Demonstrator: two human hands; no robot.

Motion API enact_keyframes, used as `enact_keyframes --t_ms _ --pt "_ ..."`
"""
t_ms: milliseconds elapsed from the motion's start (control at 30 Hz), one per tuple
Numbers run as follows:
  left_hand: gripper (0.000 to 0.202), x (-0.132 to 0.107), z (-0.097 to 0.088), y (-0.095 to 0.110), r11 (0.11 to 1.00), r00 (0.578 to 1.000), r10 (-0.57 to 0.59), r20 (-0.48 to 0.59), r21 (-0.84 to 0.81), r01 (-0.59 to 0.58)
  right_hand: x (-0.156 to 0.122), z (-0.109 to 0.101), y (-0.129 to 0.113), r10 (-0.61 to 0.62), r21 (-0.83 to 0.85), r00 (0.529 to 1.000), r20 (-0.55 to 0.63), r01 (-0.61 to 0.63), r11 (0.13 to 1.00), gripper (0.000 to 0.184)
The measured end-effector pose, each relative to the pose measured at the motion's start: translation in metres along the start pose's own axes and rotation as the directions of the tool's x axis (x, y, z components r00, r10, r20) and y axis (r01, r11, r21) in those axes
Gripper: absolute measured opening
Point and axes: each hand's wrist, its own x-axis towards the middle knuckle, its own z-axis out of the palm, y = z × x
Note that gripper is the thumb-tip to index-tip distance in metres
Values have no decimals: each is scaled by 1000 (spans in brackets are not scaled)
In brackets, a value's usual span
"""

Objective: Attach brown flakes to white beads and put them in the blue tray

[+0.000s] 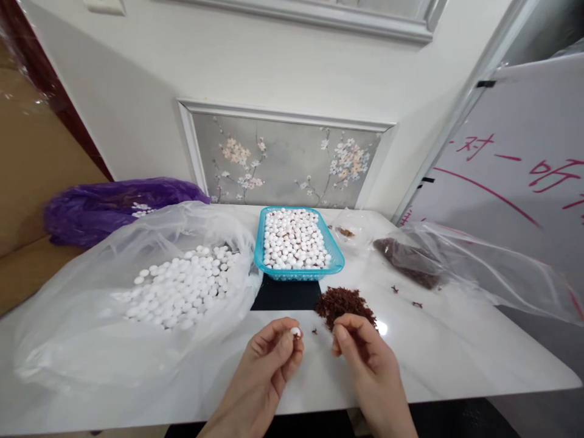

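Note:
My left hand (274, 359) pinches a small white ball (295, 332) between thumb and fingertips, and a tiny dark red-brown piece shows on the ball's lower side. To its right, my right hand (365, 359) is closed in a pinch at the near edge of a heap of red-brown star-shaped pieces (344, 301); what its fingertips hold, if anything, is too small to make out. A loose red-brown piece (314, 331) lies on the table between both hands. Behind them stands a blue basket (298, 275) full of white balls, several with red-brown bits.
On the left, an open clear plastic bag (82, 304) holds many white balls, with a purple bag (91, 213) behind it. A clear bag of red-brown pieces (406, 261) lies at right, near a small clear bag (358, 225). A whiteboard (511, 170) leans on the right.

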Motion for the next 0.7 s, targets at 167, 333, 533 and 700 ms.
enact_keyframes --t_ms 167,333,533,700 --pt "15 0 -2 -1 997 999 35 27 73 -37 0 -5 11 -61 -191 998 11 62 980 18" --pt "13 1 -3 -3 990 997 73 38 115 -77 0 7 9 -195 -382 976 97 218 898 20" --pt "11 1 -2 -3 976 989 143 31 161 -146 4 14 10 -202 -574 971 128 239 783 21" --pt "8 -1 -5 -8 969 980 185 73 154 -194 8 21 14 -200 -764 968 154 245 597 23"
